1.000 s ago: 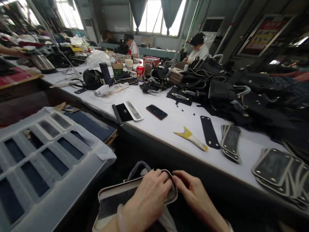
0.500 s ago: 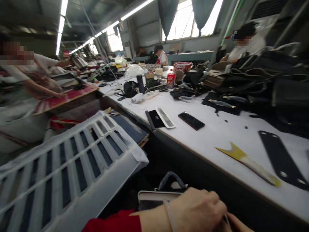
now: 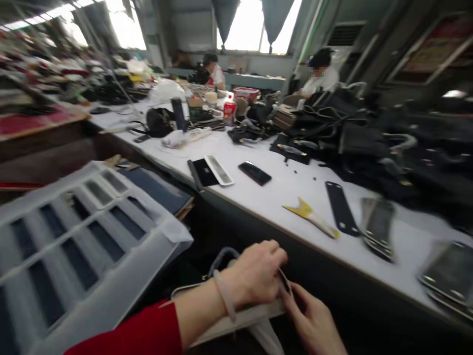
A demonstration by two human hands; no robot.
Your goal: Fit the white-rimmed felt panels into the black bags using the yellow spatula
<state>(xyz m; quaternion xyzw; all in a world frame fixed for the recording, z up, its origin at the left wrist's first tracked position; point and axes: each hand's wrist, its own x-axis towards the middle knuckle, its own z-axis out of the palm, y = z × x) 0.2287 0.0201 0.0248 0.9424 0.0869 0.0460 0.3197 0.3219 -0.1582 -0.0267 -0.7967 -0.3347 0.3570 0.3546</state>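
Flat panel, a pale-edged bag piece with a dark face, lies low in front of the person, below the near edge of the worktop and just right of the slotted white tray. It looks thin, light and fairly stiff, like board under leather, with a smooth rim that could slip; the soundest hold seems to be along the rim and at the rounded corner, where both hands already meet.

From the left, the tray's corner stands close to the panel, so there is little room on that side. The left hand, red sleeve and a band at the wrist, lies over the panel's top edge, its grip pressed together on the rim near the corner. A grey loop, perhaps a handle, rises just behind it. The right hand comes in from below right, fingertips pinching the same corner; how firmly is hard to tell in the blur.

Above them the worktop's dark front edge runs diagonally, near enough to catch the panel if it is lifted straight up. On the worktop lie a phone, a yellow scraper, a black strap piece and stacked panels, leaving bare room between phone and scraper.
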